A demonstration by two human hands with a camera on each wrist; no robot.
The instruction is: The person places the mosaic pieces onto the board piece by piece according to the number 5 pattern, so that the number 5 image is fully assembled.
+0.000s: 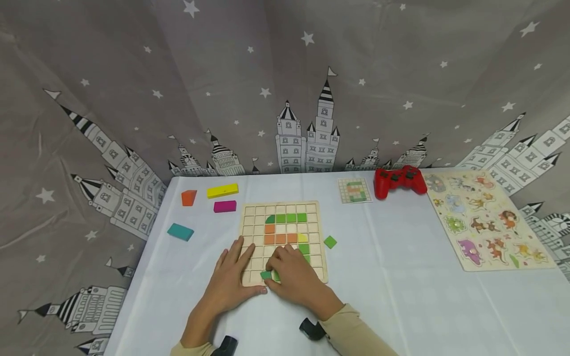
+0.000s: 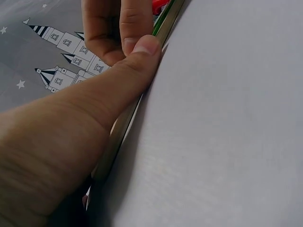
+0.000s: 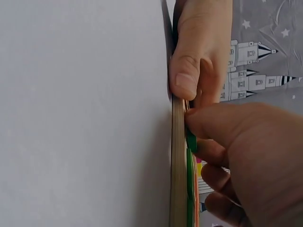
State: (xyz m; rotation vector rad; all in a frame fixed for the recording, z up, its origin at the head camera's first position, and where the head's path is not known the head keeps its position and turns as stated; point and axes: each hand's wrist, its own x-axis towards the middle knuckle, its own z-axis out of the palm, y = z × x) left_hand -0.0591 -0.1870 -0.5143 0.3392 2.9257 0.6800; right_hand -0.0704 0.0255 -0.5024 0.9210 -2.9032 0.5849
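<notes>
Head view: flat green tile (image 1: 266, 275), probably wooden.

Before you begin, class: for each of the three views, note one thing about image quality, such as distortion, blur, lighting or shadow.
Head view: wide-angle lens bends the curtain castles outward; light even, shadows faint under the hands on the grid board. Left wrist view: the left hand fills the frame, near skin soft. Right wrist view: scene turned sideways, white tablecloth flat and featureless, right hand close.
</notes>
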